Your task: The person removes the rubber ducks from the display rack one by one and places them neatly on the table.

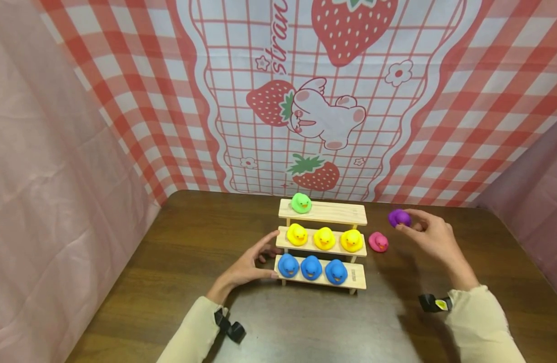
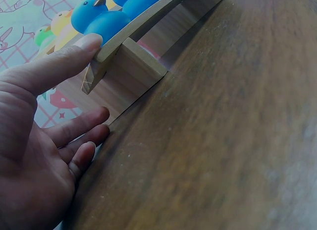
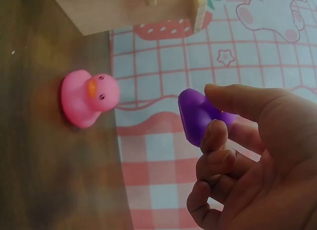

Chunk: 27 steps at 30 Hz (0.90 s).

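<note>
A three-tier wooden stand (image 1: 359, 276) holds rubber ducks. One green duck (image 1: 301, 203) sits at the left of the top tier, three yellow ducks (image 1: 324, 238) are on the middle one, and three blue ducks (image 1: 311, 267) line the bottom one. My left hand (image 1: 246, 264) is at the stand's left end, thumb extended against the bottom tier's edge and index finger reaching to the middle tier. To the right of the stand, my right hand (image 1: 433, 237) pinches a purple duck (image 3: 198, 116) above the table. A pink duck (image 3: 86, 98) sits on the table between that hand and the stand.
The brown wooden table (image 1: 192, 242) meets a checked strawberry-print cloth (image 1: 269, 141) behind the stand. Pale pink curtains (image 1: 56, 201) hang at both sides. Each wrist wears a black strap (image 1: 228, 326).
</note>
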Each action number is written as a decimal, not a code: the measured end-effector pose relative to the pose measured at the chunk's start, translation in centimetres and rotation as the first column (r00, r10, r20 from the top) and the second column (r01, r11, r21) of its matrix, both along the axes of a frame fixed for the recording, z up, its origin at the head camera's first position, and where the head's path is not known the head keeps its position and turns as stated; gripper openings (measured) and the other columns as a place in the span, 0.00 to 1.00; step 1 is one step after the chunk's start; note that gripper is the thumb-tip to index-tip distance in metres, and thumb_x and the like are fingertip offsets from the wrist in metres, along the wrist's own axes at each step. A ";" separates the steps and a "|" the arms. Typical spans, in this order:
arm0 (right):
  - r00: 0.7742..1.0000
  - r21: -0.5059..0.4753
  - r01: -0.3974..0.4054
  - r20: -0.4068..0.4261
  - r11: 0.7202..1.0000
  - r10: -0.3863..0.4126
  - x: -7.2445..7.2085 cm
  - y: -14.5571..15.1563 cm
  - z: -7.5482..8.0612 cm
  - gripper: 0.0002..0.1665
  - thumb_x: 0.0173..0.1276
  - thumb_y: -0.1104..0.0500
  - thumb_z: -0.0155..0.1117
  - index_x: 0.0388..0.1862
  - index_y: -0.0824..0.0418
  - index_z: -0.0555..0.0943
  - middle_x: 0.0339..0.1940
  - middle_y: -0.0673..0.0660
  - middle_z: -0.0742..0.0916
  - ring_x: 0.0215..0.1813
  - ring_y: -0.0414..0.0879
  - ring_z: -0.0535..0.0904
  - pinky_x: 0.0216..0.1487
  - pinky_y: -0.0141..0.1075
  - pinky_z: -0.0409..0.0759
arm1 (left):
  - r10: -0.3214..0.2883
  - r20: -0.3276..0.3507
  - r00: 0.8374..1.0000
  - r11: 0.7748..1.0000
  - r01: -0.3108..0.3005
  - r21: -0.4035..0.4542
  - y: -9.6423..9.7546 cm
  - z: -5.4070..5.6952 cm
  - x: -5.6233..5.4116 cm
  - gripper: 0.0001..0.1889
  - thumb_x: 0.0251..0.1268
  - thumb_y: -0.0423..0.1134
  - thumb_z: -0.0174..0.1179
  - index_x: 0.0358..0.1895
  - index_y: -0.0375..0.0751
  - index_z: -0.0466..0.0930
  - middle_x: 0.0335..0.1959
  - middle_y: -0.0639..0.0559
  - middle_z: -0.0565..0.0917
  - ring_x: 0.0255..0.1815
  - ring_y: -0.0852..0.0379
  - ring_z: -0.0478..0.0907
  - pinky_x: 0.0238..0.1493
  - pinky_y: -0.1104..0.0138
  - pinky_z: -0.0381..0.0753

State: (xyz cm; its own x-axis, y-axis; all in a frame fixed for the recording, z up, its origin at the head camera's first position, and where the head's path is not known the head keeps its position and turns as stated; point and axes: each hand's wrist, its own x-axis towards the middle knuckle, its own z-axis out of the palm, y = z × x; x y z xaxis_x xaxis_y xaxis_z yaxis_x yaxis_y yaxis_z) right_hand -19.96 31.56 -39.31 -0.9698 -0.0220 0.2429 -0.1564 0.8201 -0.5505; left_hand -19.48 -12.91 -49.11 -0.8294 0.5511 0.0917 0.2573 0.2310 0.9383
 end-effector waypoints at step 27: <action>0.994 -0.015 0.024 0.102 1.000 -0.023 0.5 1.9 -5.0 0.29 0.67 0.51 0.69 0.61 0.67 0.78 0.18 0.49 0.79 0.20 0.34 0.68 0.26 0.33 0.65 | 0.003 -0.004 1.000 1.000 -0.003 0.002 0.0 0.2 0.1 0.52 0.54 0.37 0.73 0.81 0.54 0.52 0.63 0.39 0.81 0.59 0.45 0.75 0.56 0.59 0.71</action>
